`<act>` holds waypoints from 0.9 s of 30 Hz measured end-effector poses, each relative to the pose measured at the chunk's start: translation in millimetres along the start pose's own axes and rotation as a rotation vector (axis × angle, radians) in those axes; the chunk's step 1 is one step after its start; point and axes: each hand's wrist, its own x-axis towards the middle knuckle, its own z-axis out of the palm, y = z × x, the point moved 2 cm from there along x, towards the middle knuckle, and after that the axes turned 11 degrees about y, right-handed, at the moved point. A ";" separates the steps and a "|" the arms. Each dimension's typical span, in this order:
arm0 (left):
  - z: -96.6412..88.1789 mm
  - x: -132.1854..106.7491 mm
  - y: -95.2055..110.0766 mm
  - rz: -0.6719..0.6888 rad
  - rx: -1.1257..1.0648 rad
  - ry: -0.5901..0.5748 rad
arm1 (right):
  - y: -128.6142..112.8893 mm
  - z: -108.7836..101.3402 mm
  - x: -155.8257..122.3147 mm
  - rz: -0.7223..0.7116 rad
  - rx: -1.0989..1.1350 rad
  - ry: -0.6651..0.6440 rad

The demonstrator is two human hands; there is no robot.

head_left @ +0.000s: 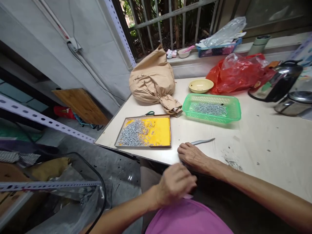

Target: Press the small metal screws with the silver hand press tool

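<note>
My left hand (176,182) is closed, knuckles up, just in front of the table's edge and above my pink clothing (187,217). It is slightly blurred, and whatever its fingers hold is hidden. Resting at the table's edge, my right hand (192,156) has its fingers curled down; I cannot see what is in them. Just beyond it lies a thin grey pointed tool (203,141), its near end behind the hand. Left of the hands, a shallow tray (170,131) with a yellow bottom holds many small silvery metal pins (133,133), heaped on its left side.
A green plastic basket (235,110) with more metal pins stands behind the tool. Further back are a yellow bowl (201,85), a brown paper bag (152,79), a red plastic bag (236,74) and a kettle (280,81). Green-handled scissors (149,113) lie behind the tray.
</note>
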 end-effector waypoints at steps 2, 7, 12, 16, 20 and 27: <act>-29.2 6.6 -31.8 -0.160 0.189 0.098 | -2.3 -0.6 0.5 0.039 0.084 0.080; -77.3 8.5 -129.1 -0.504 0.492 0.050 | 5.9 -39.0 6.3 0.157 0.269 0.494; -77.4 -3.9 -182.4 -0.685 0.535 -0.184 | 66.2 -97.4 12.2 0.337 -0.052 0.779; -59.6 -3.5 -191.9 -0.745 0.550 -0.261 | 109.9 -111.1 1.5 0.510 -0.312 0.669; -46.5 1.3 -199.0 -0.827 0.524 -0.249 | 98.6 -93.8 -15.3 0.537 -0.260 0.552; -49.1 11.5 -203.2 -0.881 0.422 -0.176 | 50.3 -66.5 -4.5 0.603 0.217 0.518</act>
